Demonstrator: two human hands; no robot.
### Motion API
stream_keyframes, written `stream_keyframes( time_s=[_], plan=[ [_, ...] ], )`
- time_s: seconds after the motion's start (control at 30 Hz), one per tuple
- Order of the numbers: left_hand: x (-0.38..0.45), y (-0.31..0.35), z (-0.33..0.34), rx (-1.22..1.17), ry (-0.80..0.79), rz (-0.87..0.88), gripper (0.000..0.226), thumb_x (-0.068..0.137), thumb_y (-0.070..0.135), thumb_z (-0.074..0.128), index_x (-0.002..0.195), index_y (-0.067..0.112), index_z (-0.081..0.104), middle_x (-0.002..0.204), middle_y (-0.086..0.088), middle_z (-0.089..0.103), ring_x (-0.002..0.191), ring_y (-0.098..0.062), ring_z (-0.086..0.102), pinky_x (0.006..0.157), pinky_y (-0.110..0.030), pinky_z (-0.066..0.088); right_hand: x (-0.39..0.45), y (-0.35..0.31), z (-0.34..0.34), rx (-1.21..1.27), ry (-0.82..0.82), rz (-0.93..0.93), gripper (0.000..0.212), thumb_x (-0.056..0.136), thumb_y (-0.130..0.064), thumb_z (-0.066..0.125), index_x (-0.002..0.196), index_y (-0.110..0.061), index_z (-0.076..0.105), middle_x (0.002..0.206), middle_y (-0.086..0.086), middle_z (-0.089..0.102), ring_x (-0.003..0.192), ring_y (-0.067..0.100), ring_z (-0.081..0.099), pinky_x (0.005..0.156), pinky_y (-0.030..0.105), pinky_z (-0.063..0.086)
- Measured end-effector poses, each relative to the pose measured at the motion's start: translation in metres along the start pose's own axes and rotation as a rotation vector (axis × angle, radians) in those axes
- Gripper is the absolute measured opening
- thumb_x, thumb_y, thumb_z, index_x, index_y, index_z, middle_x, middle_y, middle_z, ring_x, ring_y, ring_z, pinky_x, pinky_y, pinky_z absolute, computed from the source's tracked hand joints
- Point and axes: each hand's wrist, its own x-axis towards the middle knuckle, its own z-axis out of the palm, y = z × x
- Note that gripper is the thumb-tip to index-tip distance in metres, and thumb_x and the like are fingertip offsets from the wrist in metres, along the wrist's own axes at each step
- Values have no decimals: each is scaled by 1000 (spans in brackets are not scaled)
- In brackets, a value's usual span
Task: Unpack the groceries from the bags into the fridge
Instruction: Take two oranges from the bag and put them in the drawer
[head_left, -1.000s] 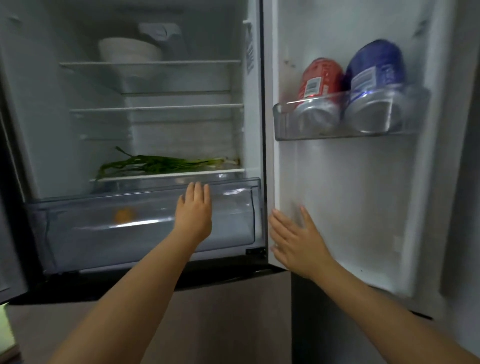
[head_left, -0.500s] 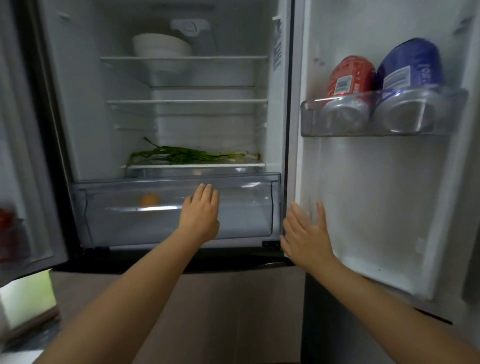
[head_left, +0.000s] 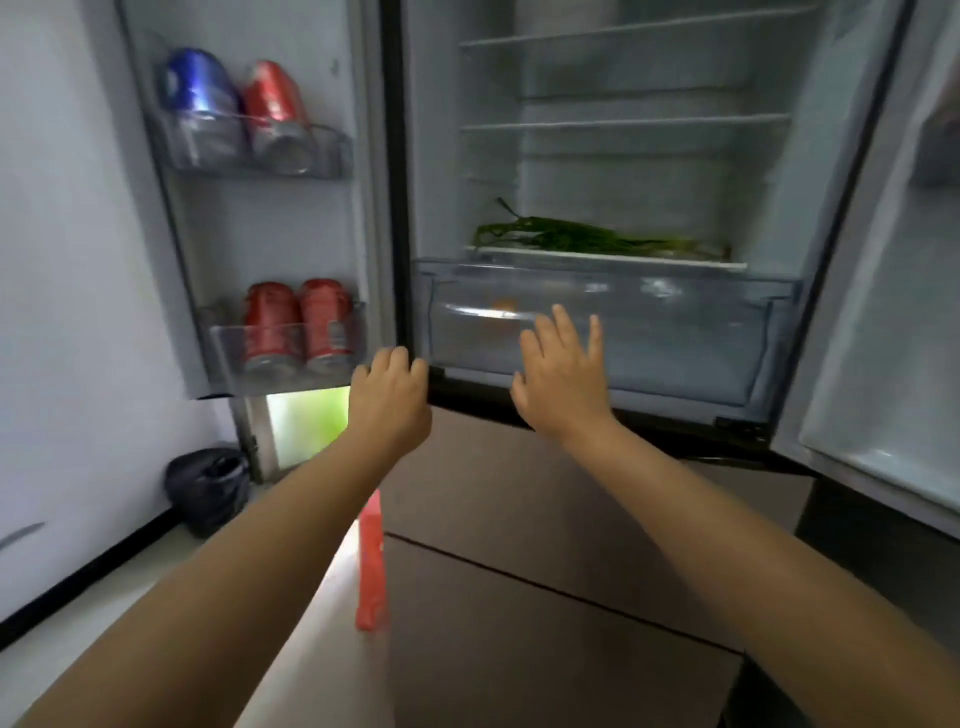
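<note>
Fridge (head_left: 623, 171) stands with both doors swung wide, so the shelves and door racks are all reachable for loading. Left hand (head_left: 390, 400) is at the lower inner edge of the left door (head_left: 270, 228), its fingers (head_left: 402, 358) curled forward over or against that edge; whether it actually grips the edge or just touches it, cannot tell. Likely it is steadying the door open. Right hand (head_left: 563, 374) is flat and spread, holding nothing, palm toward the front of the clear crisper drawer (head_left: 675, 332), touching or just short of it, probably to push it home. Something small and orange (head_left: 503, 305) sits inside the drawer, blurred. Green onions (head_left: 582, 238) lie flat on the shelf right above the drawer, laid lengthwise because they are long. Cans already stored upright in the left door racks: a blue can (head_left: 200, 104) and a red can (head_left: 275, 111) up top, two red cans (head_left: 296, 325) in the lower rack. A dark bag (head_left: 208, 488) sits on the floor by the wall, near the left door, presumably the grocery bag with more to unpack. A red-pink strip (head_left: 371, 566) shows below the left forearm, unclear what it is. Neither hand carries groceries; the next item has to come from the bag.
</note>
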Motion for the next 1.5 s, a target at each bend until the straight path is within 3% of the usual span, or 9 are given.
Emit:
stream_keyframes(
  time_s=[0.13, 0.23, 0.4, 0.57, 0.7, 0.83, 1.0, 1.17, 1.5],
  plan=[
    [-75, -98, -17, 78, -47, -158, 36, 85, 13, 48, 120, 6, 49, 127, -13, 49, 122, -29, 41, 91, -37, 39, 1, -123, -33, 227, -4, -116, 43, 43, -21, 81, 80, -6, 67, 88, 13, 72, 95, 32, 69, 76, 56, 52],
    [-149, -175, -34, 137, -97, -266, 34, 88, 17, 47, 120, 6, 49, 129, -13, 47, 123, -30, 40, 93, -37, 38, -12, -227, -65, 349, -13, -202, 38, 44, -25, 75, 77, -10, 65, 82, 8, 70, 88, 28, 69, 76, 44, 55],
    [-287, -289, -52, 240, -202, -406, 36, 90, 18, 45, 124, 6, 46, 132, -13, 45, 124, -29, 40, 93, -36, 38, -51, -384, -125, 638, -12, -348, 23, 58, -23, 48, 68, -7, 61, 70, 10, 66, 70, 29, 66, 62, 34, 53],
    [-398, -379, -44, 271, -335, -590, 37, 92, 19, 43, 127, 6, 44, 135, -13, 43, 125, -29, 40, 95, -35, 38, -90, -513, -169, 831, -142, -488, 20, 61, -17, 63, 72, 0, 63, 71, 17, 66, 67, 34, 64, 62, 39, 52],
    [-448, -443, -21, 268, -423, -684, 34, 91, 17, 43, 123, 6, 47, 127, -10, 48, 118, -27, 44, 89, -32, 39, -108, -606, -173, 900, -257, -570, 19, 73, -14, 57, 79, 3, 62, 80, 19, 66, 76, 37, 62, 69, 39, 49],
    [-464, -514, 16, 233, -488, -732, 31, 91, 17, 44, 120, 6, 48, 127, -10, 49, 118, -26, 45, 88, -32, 40, -109, -694, -147, 889, -408, -627, 28, 88, -21, 46, 103, 0, 57, 107, 15, 61, 100, 31, 55, 88, 39, 41],
    [-454, -608, 61, 135, -575, -765, 36, 92, 17, 42, 127, 7, 45, 133, -10, 45, 124, -27, 41, 96, -34, 38, -100, -788, -103, 850, -588, -633, 27, 90, -22, 44, 106, -4, 56, 109, 11, 60, 102, 25, 54, 91, 34, 41],
    [-442, -696, 101, 72, -634, -753, 35, 92, 14, 40, 126, 7, 47, 133, -10, 45, 125, -27, 39, 95, -33, 38, -89, -853, -66, 755, -749, -618, 31, 93, -24, 43, 114, -5, 54, 115, 10, 59, 107, 24, 53, 98, 34, 39],
    [-393, -865, 221, 49, -737, -549, 30, 96, 18, 40, 124, 9, 47, 130, -10, 48, 121, -26, 43, 98, -32, 38, -72, -972, 50, 534, -986, -393, 26, 91, -18, 39, 105, -3, 54, 109, 11, 60, 103, 27, 52, 87, 31, 40]
  ],
)
